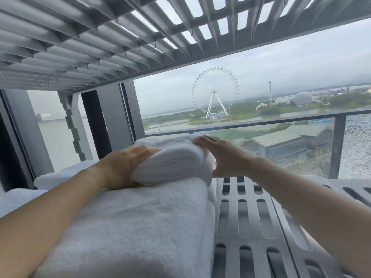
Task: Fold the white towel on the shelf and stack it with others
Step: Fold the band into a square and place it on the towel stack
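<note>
Folded white towel point(176, 163) held on the stack point(140, 227), left part of the shelf point(247, 217).
The towel lies on the stack's far end, toward the shelf's back edge. The left hand point(124, 163) clasps its left end, fingers together over the top. The right hand point(218, 155) cups its right end, fingers curled over and thumb down the side. Judged purpose: gripping both ends keeps the fold closed while it is squared on the pile.

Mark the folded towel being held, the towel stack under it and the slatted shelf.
folded towel point(176, 163): head view, its rounded front fold.
towel stack point(140, 227): head view, top face of the uppermost towel.
slatted shelf point(251, 240): head view, bare band between slot rows.
</note>
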`<state>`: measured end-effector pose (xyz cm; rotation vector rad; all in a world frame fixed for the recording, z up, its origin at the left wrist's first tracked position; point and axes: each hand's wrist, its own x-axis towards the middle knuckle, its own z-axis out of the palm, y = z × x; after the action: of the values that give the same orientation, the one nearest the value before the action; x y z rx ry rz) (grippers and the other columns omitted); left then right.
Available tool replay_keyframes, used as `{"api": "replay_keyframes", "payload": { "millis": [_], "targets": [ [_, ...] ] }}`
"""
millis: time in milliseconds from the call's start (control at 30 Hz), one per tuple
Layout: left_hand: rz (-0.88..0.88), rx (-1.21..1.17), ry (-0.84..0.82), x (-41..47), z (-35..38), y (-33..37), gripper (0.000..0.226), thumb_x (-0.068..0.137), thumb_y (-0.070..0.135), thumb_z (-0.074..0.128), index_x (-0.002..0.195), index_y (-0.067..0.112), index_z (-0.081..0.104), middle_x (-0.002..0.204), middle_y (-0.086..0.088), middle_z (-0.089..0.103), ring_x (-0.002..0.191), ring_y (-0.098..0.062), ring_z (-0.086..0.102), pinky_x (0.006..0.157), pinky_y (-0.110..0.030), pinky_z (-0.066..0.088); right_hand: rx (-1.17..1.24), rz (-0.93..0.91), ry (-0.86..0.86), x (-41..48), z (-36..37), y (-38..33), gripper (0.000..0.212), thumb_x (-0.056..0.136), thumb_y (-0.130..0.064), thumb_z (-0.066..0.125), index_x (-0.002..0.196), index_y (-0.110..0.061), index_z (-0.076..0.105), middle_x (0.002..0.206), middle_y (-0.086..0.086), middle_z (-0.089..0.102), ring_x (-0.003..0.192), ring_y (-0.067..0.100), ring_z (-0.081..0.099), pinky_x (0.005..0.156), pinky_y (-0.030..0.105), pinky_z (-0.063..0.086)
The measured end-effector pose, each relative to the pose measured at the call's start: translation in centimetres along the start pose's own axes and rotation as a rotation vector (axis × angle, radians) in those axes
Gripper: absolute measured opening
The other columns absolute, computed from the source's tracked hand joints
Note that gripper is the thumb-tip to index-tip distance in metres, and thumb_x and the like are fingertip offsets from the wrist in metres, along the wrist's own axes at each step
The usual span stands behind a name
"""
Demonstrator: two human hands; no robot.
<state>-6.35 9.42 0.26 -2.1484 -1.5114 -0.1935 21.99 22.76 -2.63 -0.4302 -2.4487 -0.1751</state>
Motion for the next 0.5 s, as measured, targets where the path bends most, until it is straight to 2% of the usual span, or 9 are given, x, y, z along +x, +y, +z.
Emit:
{"api": "replay_keyframes", "payload": {
  "millis": [67,133,233,300,367,433,500],
  "targets": [
    [0.008,0.018,-0.027,0.0,-0.3,-0.1,0.089,0.063,0.065,0.067,0.137,0.044,0.022,0.135,0.018,0.040,0.118,0.000,0.039,0.098,-0.028,0.042,0.026,0.045,-0.024,-0.2,-0.3,0.1,0.075,0.063,-0.011,0.067,0.129,-0.026,0.035,0.133,-0.007,0.047,0.116,0.013,0.046,0.090,0.029,0.044],
    [0.014,0.052,-0.065,0.1,-0.9,-0.1,0.086,0.067,0.068,0.061,0.139,0.038,0.025,0.137,0.019,0.038,0.123,-0.002,0.039,0.101,-0.026,0.040,0.121,0.137,0.009,-0.2,-0.7,0.1,0.077,0.060,0.005,0.049,0.125,-0.035,0.037,0.133,-0.012,0.046,0.111,0.014,0.047,0.083,0.032,0.047],
    [-0.020,-0.012,-0.119,0.9,-2.3,0.2,0.064,0.075,0.067,0.042,0.132,0.037,0.037,0.131,0.020,0.043,0.117,-0.004,0.046,0.093,-0.027,0.043,0.217,0.314,0.098,0.3,-1.2,0.4,0.072,0.067,0.013,0.035,0.119,-0.035,0.049,0.130,-0.002,0.054,0.108,0.023,0.055,0.080,0.039,0.050],
    [-0.098,-0.176,-0.083,2.0,-2.8,0.7,0.050,0.077,0.065,0.030,0.115,0.041,0.050,0.119,0.021,0.049,0.109,-0.006,0.051,0.090,-0.030,0.043,0.206,0.333,0.113,1.1,-1.8,0.6,0.064,0.073,0.011,0.032,0.115,-0.030,0.058,0.129,0.002,0.057,0.110,0.022,0.055,0.080,0.030,0.045],
    [-0.194,-0.359,-0.034,3.4,-2.8,0.9,0.053,0.080,0.065,0.022,0.107,0.037,0.057,0.116,0.016,0.050,0.109,-0.007,0.050,0.095,-0.033,0.039,0.251,0.354,0.107,2.4,-2.7,0.6,0.054,0.081,0.005,0.032,0.109,-0.027,0.064,0.126,0.001,0.060,0.107,0.020,0.057,0.074,0.025,0.041],
    [-0.301,-0.483,-0.080,4.7,-2.1,0.6,0.052,0.089,0.063,0.022,0.117,0.036,0.056,0.126,0.014,0.047,0.115,-0.006,0.044,0.100,-0.030,0.031,0.353,0.432,0.056,3.9,-3.2,0.3,0.039,0.089,-0.008,0.035,0.106,-0.026,0.066,0.120,0.000,0.062,0.101,0.021,0.059,0.073,0.027,0.045],
    [-0.370,-0.582,-0.190,5.7,-1.2,0.0,0.043,0.095,0.054,0.025,0.128,0.037,0.049,0.136,0.015,0.041,0.121,-0.005,0.038,0.103,-0.026,0.024,0.354,0.490,-0.082,5.6,-3.0,0.0,0.031,0.095,-0.024,0.037,0.111,-0.020,0.063,0.123,0.003,0.060,0.105,0.022,0.055,0.079,0.028,0.046]
  ]
}}
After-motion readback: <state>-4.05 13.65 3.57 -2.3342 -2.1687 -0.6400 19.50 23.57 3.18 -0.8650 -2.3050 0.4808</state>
